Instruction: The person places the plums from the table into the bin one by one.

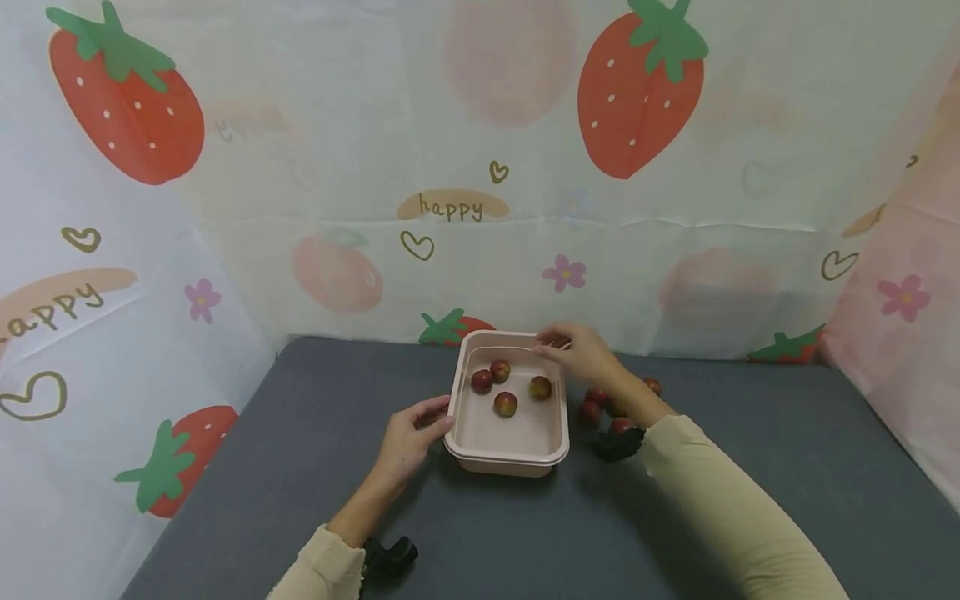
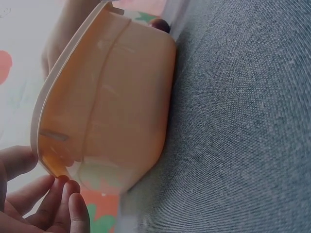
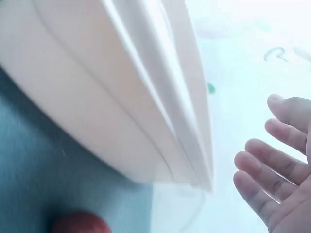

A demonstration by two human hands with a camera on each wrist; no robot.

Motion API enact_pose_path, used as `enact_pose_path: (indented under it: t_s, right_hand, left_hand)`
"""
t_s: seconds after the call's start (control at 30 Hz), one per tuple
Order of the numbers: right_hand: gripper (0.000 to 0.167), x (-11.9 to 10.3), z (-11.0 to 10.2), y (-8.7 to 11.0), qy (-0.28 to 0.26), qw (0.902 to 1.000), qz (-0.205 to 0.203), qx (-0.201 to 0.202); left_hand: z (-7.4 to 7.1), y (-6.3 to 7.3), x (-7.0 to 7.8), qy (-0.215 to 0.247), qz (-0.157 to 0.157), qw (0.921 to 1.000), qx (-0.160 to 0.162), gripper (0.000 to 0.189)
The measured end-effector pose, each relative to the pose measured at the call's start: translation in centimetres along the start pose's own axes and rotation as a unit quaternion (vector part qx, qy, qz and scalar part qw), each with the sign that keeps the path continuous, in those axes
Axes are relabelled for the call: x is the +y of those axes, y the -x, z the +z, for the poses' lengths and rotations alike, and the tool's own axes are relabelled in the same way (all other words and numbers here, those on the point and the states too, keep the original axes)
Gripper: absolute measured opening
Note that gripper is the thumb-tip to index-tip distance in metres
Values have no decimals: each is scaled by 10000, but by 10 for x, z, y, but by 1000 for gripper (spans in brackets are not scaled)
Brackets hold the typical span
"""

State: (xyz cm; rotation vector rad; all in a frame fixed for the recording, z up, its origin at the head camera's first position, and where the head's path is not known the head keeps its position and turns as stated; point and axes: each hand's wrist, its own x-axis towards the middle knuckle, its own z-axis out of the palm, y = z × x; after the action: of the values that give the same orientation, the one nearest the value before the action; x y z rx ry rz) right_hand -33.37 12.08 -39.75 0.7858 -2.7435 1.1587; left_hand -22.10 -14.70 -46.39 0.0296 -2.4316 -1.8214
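A pale pink plastic tub (image 1: 508, 457) stands on the dark grey cloth, with several small red-and-green fruits, plum-like, such as this fruit (image 1: 506, 404), lying apart on its floor. My left hand (image 1: 405, 437) holds the tub's left rim; in the left wrist view the thumb and fingertips pinch the rim from either side. Over the far right corner of the tub is my right hand (image 1: 581, 357). The right wrist view has its fingers (image 3: 262, 170) spread loosely beside the rim, with nothing in them.
More of the same fruits (image 1: 590, 413) lie on the cloth right of the tub, partly hidden under my right forearm. A black wrist camera (image 1: 618, 446) sits close to them. Behind the table's far edge hangs a white curtain (image 1: 360, 150) printed with strawberries.
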Motion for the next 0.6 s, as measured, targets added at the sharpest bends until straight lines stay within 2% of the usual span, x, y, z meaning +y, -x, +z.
enact_pose_path:
  t_s: [0.17, 0.33, 0.6]
  right_hand:
    - [30, 13, -22, 11, -26, 9993, 248, 275]
    - [33, 29, -41, 26, 26, 9979, 522, 382]
    - [34, 52, -59, 50, 215, 9950, 831, 514]
  left_hand:
    - [0, 0, 1, 17, 23, 10000, -9, 37]
    - [-1, 1, 1, 30, 21, 10000, -17, 37]
    - [0, 0, 2, 81, 27, 10000, -33, 37]
